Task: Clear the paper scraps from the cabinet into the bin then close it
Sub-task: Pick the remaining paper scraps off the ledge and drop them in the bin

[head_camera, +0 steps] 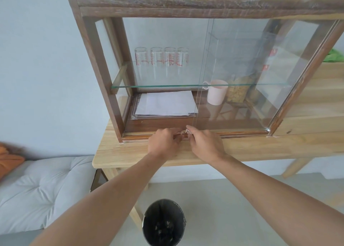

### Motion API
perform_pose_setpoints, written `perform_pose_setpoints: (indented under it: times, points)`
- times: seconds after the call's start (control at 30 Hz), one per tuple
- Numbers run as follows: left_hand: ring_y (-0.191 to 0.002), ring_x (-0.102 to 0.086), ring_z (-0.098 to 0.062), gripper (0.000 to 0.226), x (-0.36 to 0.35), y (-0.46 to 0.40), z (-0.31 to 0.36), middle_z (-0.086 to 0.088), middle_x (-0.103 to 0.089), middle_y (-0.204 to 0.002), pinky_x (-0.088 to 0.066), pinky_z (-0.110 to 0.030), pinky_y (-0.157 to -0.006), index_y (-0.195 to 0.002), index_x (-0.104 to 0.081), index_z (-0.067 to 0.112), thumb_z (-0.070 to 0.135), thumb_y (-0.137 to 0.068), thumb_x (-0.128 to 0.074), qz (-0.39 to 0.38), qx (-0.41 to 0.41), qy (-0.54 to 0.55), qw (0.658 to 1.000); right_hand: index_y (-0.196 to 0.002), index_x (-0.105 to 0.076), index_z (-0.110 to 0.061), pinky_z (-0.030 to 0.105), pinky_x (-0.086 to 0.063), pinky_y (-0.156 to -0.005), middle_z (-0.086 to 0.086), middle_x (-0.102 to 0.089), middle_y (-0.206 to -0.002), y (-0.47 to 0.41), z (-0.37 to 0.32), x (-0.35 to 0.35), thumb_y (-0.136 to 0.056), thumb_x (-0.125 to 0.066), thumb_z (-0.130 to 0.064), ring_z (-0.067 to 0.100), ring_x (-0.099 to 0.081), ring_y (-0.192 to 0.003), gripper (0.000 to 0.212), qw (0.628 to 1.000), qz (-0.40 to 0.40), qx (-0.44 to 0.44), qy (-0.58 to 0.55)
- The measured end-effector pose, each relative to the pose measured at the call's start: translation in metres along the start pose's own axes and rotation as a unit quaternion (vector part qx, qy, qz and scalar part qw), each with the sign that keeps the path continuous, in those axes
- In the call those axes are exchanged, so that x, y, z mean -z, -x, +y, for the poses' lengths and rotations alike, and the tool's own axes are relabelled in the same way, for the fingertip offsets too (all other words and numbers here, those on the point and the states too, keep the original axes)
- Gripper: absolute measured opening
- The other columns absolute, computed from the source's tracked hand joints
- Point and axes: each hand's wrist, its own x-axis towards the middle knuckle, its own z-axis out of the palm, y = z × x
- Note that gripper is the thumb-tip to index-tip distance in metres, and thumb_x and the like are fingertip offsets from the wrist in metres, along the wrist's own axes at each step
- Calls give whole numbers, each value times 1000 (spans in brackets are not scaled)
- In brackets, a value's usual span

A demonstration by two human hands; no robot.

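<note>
A wooden cabinet (96,59) with sliding glass doors stands on a light wooden table (130,152). My left hand (163,143) and my right hand (206,145) meet at its bottom front rail. Their fingertips pinch small pale paper scraps (183,132) between them, right by the vertical edge of the glass door (242,59). The cabinet's left half looks uncovered. A black bin (147,216) stands on the floor below my arms, with pale scraps lying inside it.
Inside the cabinet are flat white sheets (165,103) on the floor, several measuring glasses (162,58) at the back, a pink mug (216,92) and a jar (237,93). A grey cushion (42,188) lies to the left, with the table leg beside the bin.
</note>
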Motion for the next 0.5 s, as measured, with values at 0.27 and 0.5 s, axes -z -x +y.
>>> perform_pose_setpoints:
  times: [0.27, 0.5]
  points:
    - [-98, -71, -26, 23, 7, 6, 1, 6, -80, -99, -58, -40, -77, -115, -78, 42, 49, -97, -66, 32, 17, 47, 998, -122, -69, -32, 40, -42, -62, 7, -81, -83, 3, -1, -1, -108, -53, -32, 40, -76, -81, 21, 999, 49, 2, 5]
    - [-87, -68, -25, 20, 21, 31, -7, 12, -67, -74, -54, -36, -73, -108, -80, 42, 51, -97, -66, 36, 20, 56, 998, -115, -70, -32, 39, -51, -69, -3, -83, -91, 15, -10, 6, -108, -54, -32, 34, -76, -88, 18, 997, 65, -25, -38]
